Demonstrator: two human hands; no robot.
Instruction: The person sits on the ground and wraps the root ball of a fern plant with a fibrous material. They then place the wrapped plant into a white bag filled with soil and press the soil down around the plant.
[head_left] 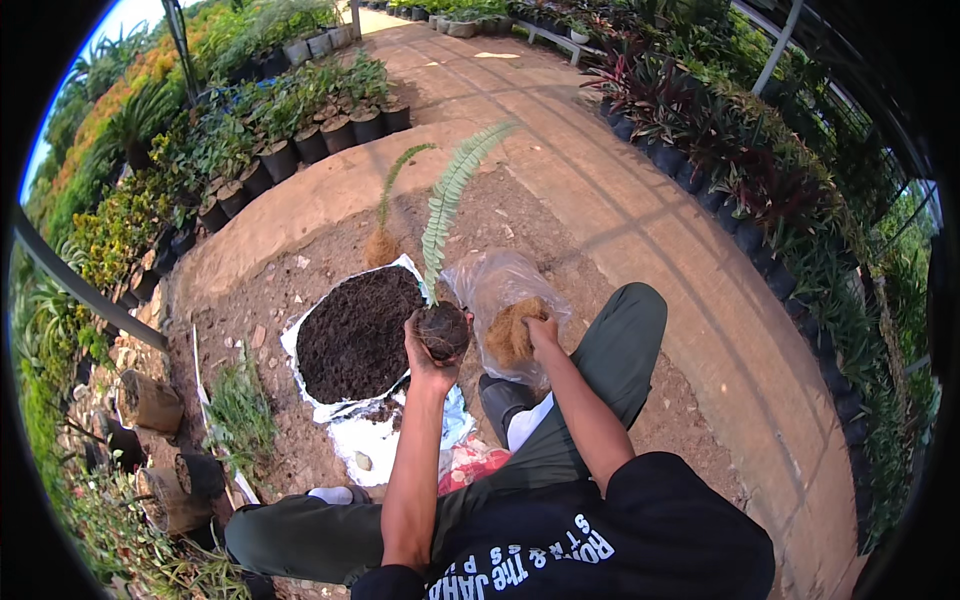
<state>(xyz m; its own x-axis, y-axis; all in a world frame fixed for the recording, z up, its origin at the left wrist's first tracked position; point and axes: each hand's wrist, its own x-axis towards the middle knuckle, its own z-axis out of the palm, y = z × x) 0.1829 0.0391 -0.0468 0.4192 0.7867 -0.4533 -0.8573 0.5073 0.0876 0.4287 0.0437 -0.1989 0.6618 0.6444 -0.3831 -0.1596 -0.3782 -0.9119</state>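
on my feed, my left hand cups a root ball beneath a fern; my right hand pinches brown fibre at the clear bag.

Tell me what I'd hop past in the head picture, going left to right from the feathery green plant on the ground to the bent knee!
Feathery green plant → dark soil → round root ball → brown fibre → bent knee.
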